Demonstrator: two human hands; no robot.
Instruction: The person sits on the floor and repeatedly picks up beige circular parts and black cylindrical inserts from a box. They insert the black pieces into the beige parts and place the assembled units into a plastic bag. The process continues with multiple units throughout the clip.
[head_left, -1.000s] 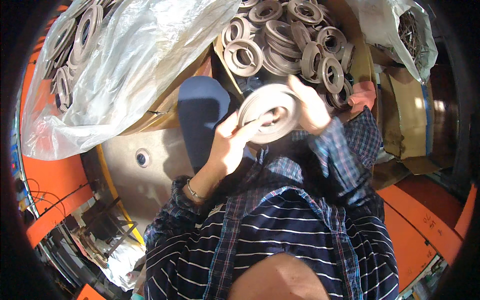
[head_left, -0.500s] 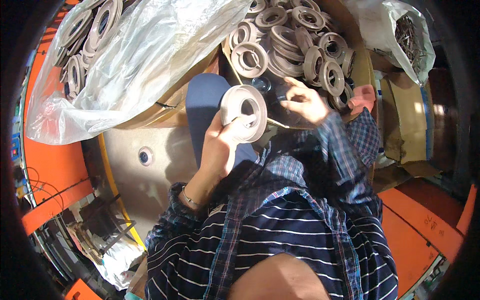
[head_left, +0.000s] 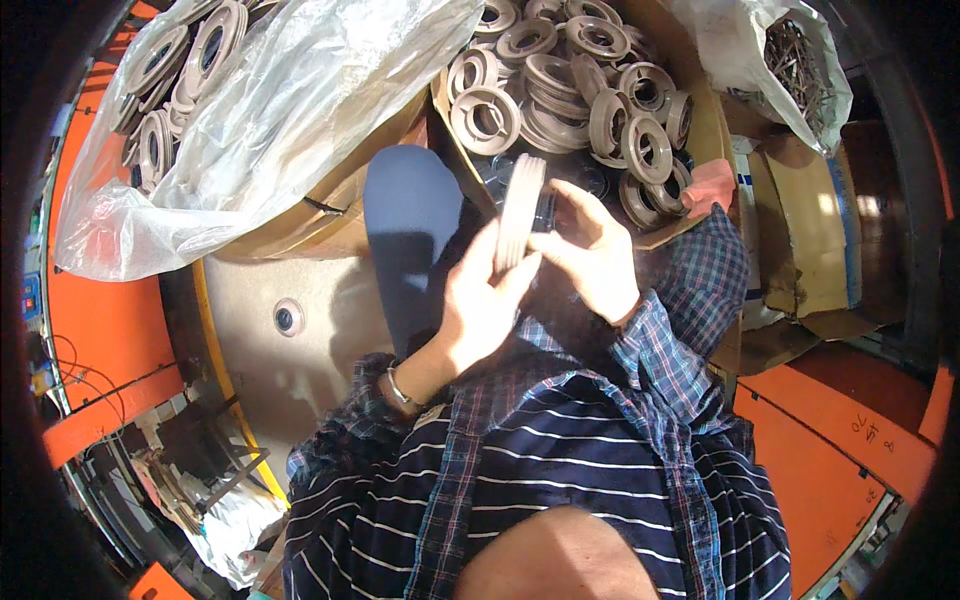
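My left hand (head_left: 478,305) is closed on a beige plastic ring (head_left: 519,212), which stands edge-on above my lap. Against the ring's right face sits a dark, see-through round piece (head_left: 545,210). The thumb and fingers of my right hand (head_left: 602,262) pinch this piece. Whether it is seated in the ring's opening cannot be made out from this side. Just beyond my hands, more beige rings (head_left: 485,121) are heaped in a cardboard box (head_left: 716,125). Dark clear round pieces (head_left: 592,180) lie at the box's near end, partly hidden by my right hand.
On the left, a clear plastic sheet (head_left: 290,130) covers part of another box holding rings (head_left: 155,150). One ring with a dark centre (head_left: 288,318) lies on the floor. A white bag of thin metal pieces (head_left: 795,70) stands at the far right, with a pink cloth (head_left: 710,188) nearer.
The ring has turned from face-on to edge-on and moved right. My right hand has come left to meet it, bringing the dark clear piece against the ring.
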